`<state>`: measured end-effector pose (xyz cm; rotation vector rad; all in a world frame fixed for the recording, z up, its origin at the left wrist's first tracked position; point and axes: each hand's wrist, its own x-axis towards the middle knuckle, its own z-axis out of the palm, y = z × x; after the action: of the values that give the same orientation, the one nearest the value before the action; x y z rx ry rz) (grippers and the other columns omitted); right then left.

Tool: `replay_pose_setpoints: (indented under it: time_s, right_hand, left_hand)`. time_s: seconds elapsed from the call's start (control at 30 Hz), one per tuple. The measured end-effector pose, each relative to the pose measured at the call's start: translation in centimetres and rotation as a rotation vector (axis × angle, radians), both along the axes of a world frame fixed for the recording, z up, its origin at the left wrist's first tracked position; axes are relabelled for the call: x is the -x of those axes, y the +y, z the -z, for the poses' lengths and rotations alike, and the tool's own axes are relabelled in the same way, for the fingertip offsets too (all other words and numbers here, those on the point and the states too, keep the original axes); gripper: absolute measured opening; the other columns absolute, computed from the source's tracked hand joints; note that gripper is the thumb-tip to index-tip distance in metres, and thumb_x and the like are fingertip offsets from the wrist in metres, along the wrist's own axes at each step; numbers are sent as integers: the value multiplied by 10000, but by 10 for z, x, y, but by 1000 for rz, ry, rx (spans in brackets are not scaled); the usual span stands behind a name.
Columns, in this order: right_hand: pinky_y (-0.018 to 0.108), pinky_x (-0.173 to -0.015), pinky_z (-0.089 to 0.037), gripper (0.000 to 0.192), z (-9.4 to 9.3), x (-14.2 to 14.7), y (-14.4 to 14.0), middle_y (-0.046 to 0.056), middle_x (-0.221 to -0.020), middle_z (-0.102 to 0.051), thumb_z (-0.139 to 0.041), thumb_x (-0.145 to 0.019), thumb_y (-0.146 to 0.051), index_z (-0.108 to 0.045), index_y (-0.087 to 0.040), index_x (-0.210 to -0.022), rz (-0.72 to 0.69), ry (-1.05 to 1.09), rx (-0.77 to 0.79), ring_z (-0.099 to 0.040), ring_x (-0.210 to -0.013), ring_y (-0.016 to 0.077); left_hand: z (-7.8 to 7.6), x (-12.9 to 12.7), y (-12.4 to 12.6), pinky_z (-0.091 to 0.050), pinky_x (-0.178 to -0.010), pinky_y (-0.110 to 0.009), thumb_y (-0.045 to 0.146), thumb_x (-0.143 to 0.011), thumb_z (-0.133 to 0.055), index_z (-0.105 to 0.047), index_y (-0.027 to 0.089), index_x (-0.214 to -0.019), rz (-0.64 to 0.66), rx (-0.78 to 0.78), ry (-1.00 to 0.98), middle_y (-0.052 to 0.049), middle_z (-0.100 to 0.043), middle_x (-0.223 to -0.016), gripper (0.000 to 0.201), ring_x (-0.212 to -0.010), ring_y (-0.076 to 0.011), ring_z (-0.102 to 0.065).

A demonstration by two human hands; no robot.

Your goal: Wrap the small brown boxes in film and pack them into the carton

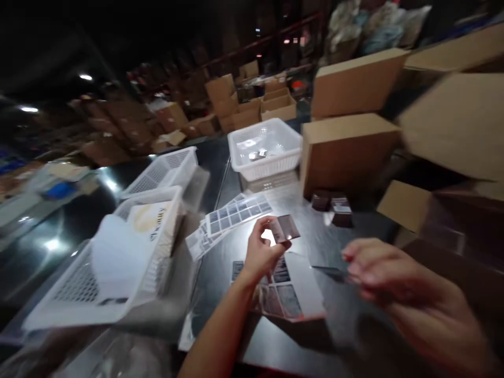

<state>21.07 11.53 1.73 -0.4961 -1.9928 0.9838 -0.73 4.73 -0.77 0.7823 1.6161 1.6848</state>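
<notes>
Left hand (260,251) half-curled, pinching small box (286,229) at its 2 o'clock; right hand (405,286), box's 4 o'clock, fingertips pinching thin dark piece (331,272), which might curl or slip, gripped only at one end.

Dim background, harsh glare, blurred edges
</notes>
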Motion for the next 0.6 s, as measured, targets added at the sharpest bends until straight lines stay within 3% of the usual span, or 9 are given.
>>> replay_pose_setpoints:
  time_s: [0.07, 0.13, 0.23, 0.33, 0.6]
  right_hand:
    - [410, -812, -607, 130, -14, 4, 10, 49, -869, -742, -764, -807, -429, -696, -319, -811, 51, 207, 260, -730, -903, 269]
    - [385, -790, -606, 271, -19, 10, 18, 32, -877, -758, -822, -753, -446, -670, -277, -899, 39, 169, 508, -734, -842, 235]
    - [367, -830, -592, 491, -18, 18, 20, -8, -721, -729, -858, -708, -456, -566, -261, -1052, -22, 91, 738, -736, -962, 248]
    - [365, -865, -584, 600, -17, 20, 14, -43, -645, -685, -882, -674, -452, -476, -268, -1076, -53, 62, 800, -706, -1085, 264]
    - [351, -715, -603, 670, -15, 21, 10, -56, -679, -677, -857, -669, -517, -401, -270, -1093, -39, -5, 851, -744, -875, 255]
  left_hand:
    - [-1, -9, -4, -251, -443, -163, 158, -564, -767, -573, 245, -1113, 95, -2, -39, 11, -681, -1057, 589, -446, 13, -324]
    - [-1, -18, -8, -307, -446, -160, 168, -581, -765, -553, 255, -1127, 145, 14, -59, 8, -687, -1037, 592, -467, -10, -392]
    - [3, -28, -13, -328, -424, -163, 170, -600, -764, -553, 260, -1126, 198, 61, -50, 18, -690, -993, 574, -454, -17, -389]
    - [9, -32, -17, -272, -388, -161, 149, -600, -784, -577, 256, -1126, 263, 102, 8, 25, -700, -949, 575, -415, -1, -315]
    - [10, -34, -18, -289, -382, -165, 82, -594, -780, -619, 261, -1109, 254, 103, 106, 21, -722, -971, 569, -402, 0, -361]
